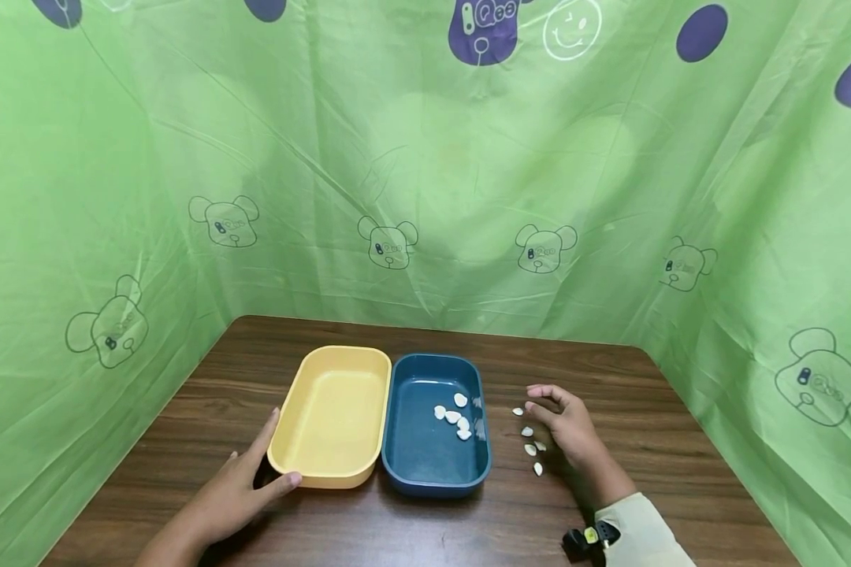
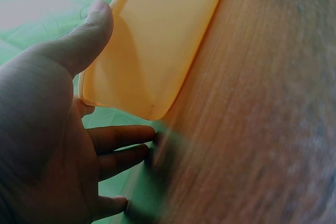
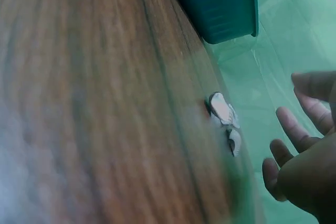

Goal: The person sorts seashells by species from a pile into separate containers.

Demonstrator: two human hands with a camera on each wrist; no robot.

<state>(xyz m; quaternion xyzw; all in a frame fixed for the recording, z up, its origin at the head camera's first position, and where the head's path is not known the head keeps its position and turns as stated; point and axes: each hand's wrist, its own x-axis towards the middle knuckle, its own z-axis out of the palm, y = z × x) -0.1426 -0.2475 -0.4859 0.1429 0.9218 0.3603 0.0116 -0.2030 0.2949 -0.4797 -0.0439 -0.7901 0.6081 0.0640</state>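
Observation:
My left hand (image 1: 237, 488) rests at the near left corner of the yellow tray (image 1: 329, 480); in the left wrist view the thumb of the left hand (image 2: 58, 103) lies along the rim of the yellow tray (image 2: 157, 40), other fingers spread. Above the table, right of the blue tray (image 1: 436, 490), hovers my right hand (image 1: 570, 429), fingers slightly bent, nothing seen in them. Beside it lie several small white shells (image 1: 527, 431). More white shells (image 1: 453, 417) are inside the blue tray. The right wrist view shows shells (image 3: 221, 108) apart from the right hand (image 3: 310, 150).
Both trays stand side by side on the brown wooden table (image 1: 560, 370). A green curtain (image 1: 432, 181) with printed bear heads surrounds the table at the back and sides. A dark watch (image 1: 591, 538) is on the right wrist.

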